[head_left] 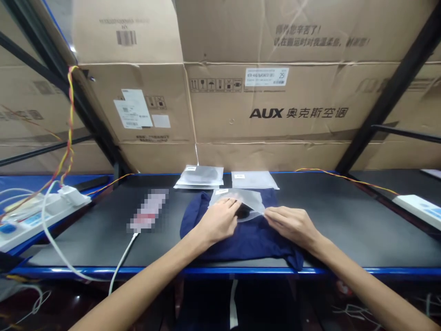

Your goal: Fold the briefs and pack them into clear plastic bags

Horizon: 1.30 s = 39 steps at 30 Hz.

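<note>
A frosted plastic bag (241,200) lies on top of a dark blue garment (241,239) at the front of the black worktable (344,220). My left hand (218,220) is closed on the bag's near left edge, fingers tucked at its opening. My right hand (292,223) pinches the bag's near right corner. Something dark shows inside the bag between my hands.
Two more frosted bags, one on the left (200,177) and one on the right (253,180), lie at the back by stacked cardboard boxes (262,105). A blurred object with a white cable (148,211) sits left. Power strips rest at the left side (37,211) and right side (418,207).
</note>
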Motion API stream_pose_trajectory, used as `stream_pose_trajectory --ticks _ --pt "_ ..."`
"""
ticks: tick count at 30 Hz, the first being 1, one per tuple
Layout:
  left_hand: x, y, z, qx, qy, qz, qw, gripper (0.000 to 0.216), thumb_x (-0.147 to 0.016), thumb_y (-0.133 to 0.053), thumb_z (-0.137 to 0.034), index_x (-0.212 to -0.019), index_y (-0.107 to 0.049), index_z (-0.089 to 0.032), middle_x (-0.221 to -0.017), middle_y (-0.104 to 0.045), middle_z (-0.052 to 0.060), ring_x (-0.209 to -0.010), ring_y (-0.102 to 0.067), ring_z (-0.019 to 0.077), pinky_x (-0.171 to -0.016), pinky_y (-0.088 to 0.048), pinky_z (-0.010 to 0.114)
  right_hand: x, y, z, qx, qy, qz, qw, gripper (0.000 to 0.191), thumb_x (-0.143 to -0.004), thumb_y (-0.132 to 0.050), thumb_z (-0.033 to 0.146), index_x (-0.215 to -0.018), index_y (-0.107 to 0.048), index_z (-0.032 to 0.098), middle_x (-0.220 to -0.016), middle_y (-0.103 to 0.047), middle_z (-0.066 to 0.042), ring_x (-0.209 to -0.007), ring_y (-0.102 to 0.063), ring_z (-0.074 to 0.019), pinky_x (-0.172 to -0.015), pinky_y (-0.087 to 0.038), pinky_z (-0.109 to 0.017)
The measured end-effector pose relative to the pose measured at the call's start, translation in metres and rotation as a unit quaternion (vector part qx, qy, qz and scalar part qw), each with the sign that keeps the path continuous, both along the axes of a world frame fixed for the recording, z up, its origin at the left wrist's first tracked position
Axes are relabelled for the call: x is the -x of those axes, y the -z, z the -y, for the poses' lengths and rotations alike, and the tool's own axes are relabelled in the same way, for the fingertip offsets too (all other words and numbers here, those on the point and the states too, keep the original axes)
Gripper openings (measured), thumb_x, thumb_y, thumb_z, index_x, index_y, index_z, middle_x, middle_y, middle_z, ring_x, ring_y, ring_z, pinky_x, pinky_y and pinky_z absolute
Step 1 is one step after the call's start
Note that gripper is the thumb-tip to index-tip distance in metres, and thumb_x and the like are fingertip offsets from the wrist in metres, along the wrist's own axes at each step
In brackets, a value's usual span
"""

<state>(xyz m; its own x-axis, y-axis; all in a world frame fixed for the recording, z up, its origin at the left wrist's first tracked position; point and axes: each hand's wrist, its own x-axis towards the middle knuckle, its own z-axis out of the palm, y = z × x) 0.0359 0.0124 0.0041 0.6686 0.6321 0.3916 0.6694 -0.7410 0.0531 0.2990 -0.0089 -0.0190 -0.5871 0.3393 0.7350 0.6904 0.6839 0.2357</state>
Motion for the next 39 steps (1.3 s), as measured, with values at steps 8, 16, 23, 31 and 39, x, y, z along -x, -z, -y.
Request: stream_pose_trajectory --ticks 8,16,23,31,39 --pt "-0.017 0.009 -0.013 0.028 -0.068 -0.024 0.997 0.042 -0.084 -0.058 -0.019 -0.125 -0.056 -0.015 -0.095 -0.072 0.014 -0.083 -0.069 0.0291 -0.076 -0.053 0.039 0.003 -0.001 0.002 0.000 -0.014 0.012 1.000 0.010 -0.092 -0.060 0.017 -0.095 -0.068 0.021 -0.085 -0.075 0.001 -0.066 -0.068 -0.0104 -0.066 -0.051 -0.021" --pt "0.006 0.001 -0.012 0.057 0.084 -0.005 0.995 0.038 -0.087 -0.049 -0.009 -0.124 -0.055 -0.018 -0.116 -0.069 0.012 -0.105 -0.067 0.0260 -0.090 -0.055 0.039 -0.002 -0.002 0.001 0.002 0.016 0.014 1.000 0.012 -0.093 -0.057 0.016 -0.090 -0.067 0.021 -0.083 -0.074 0.000 -0.065 -0.066 -0.0103 -0.065 -0.048 -0.021" --pt "0.034 -0.002 -0.003 0.087 0.276 0.133 0.948 0.053 -0.073 -0.042 0.000 -0.120 -0.058 -0.018 -0.138 -0.058 0.010 -0.130 -0.053 0.0236 -0.110 -0.044 0.044 -0.006 -0.001 -0.002 0.016 0.045 0.020 0.999 0.013 -0.093 -0.054 0.015 -0.090 -0.066 0.020 -0.085 -0.074 -0.001 -0.068 -0.066 -0.0114 -0.066 -0.049 -0.021" --pt "0.041 0.007 0.002 0.155 0.275 0.091 0.945 0.061 -0.066 -0.047 0.000 -0.120 -0.064 -0.023 -0.135 -0.061 0.004 -0.132 -0.050 0.0243 -0.110 -0.045 0.043 0.002 -0.002 -0.005 0.051 0.083 0.031 0.995 0.020 -0.091 -0.053 0.015 -0.107 -0.065 0.018 -0.123 -0.067 -0.011 -0.099 -0.068 -0.0210 -0.070 -0.058 -0.027" --pt "0.043 0.010 0.002 0.139 0.285 0.071 0.946 0.065 -0.064 -0.049 -0.002 -0.123 -0.065 -0.023 -0.136 -0.060 0.002 -0.133 -0.049 0.0235 -0.111 -0.044 0.040 0.009 -0.002 -0.012 0.031 -0.032 0.077 0.996 0.042 -0.088 -0.043 -0.001 -0.121 -0.063 0.014 -0.121 -0.070 -0.008 -0.117 -0.063 -0.0201 -0.094 -0.057 -0.032"
